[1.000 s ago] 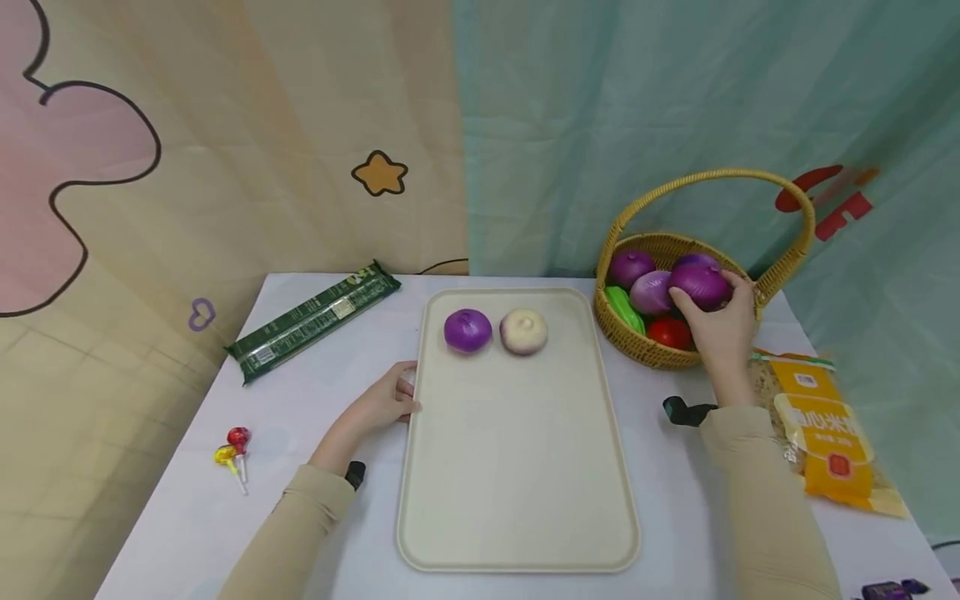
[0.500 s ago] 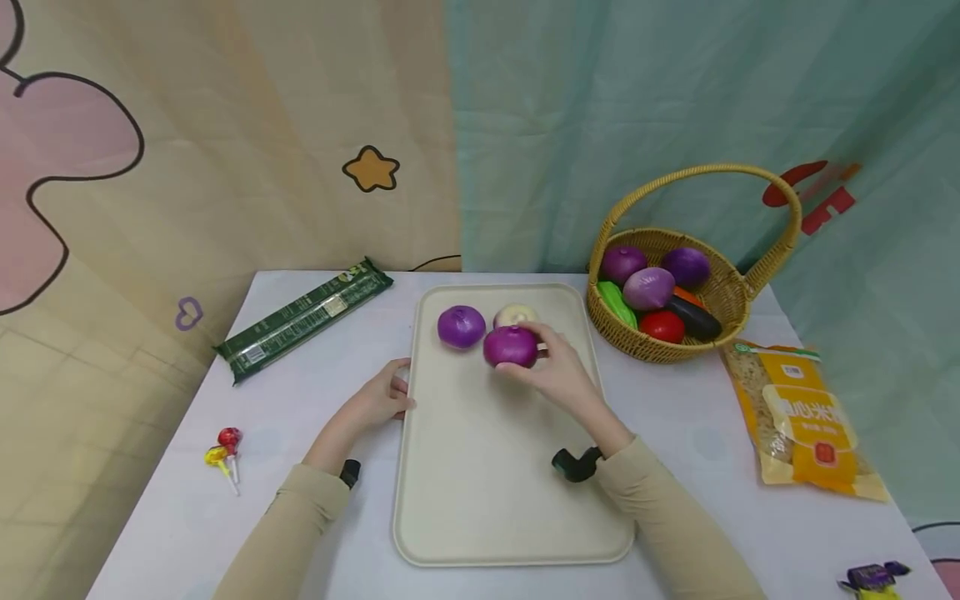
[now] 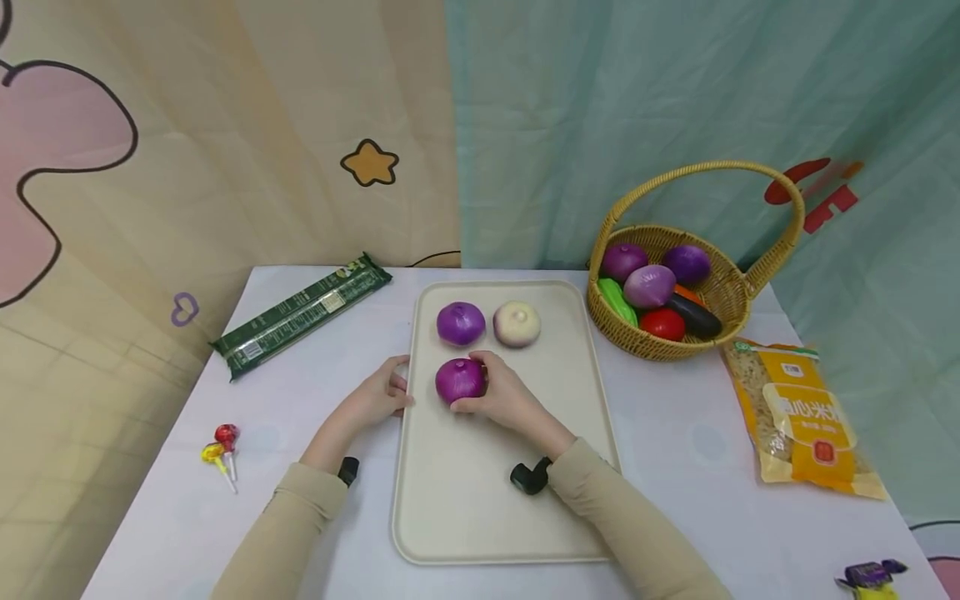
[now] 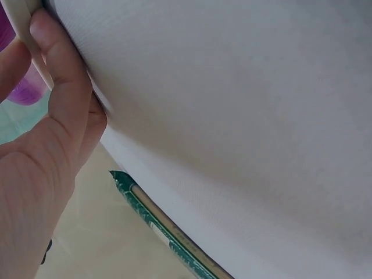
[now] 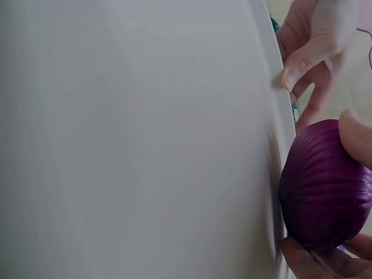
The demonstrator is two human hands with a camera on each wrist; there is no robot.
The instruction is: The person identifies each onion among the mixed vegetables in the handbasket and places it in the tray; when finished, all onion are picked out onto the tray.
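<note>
In the head view my right hand (image 3: 504, 398) grips a dark purple onion (image 3: 459, 382) over the left part of the cream tray (image 3: 517, 517). The right wrist view shows the ridged onion (image 5: 325, 186) between thumb and fingers, close over the tray. My left hand (image 3: 377, 396) holds the tray's left edge, its thumb at the rim and other fingers curled beside it; the left wrist view shows this hand (image 4: 58, 110) from near. Behind the held onion, a smooth purple onion (image 3: 461, 323) and a whitish onion (image 3: 517, 323) sit side by side on the tray.
A wicker basket (image 3: 637, 337) with onions, a tomato, an eggplant and a green vegetable stands at back right. Near it lies a yellow grain bag (image 3: 810, 421). A green packet (image 3: 300, 317) and lollipops (image 3: 223, 450) lie on the left, a purple-wrapped candy (image 3: 870, 575) at front right.
My right hand has lifted the purple onion out of the basket and carried it left over the tray, past the whitish onion. My left hand has stayed at the tray's edge.
</note>
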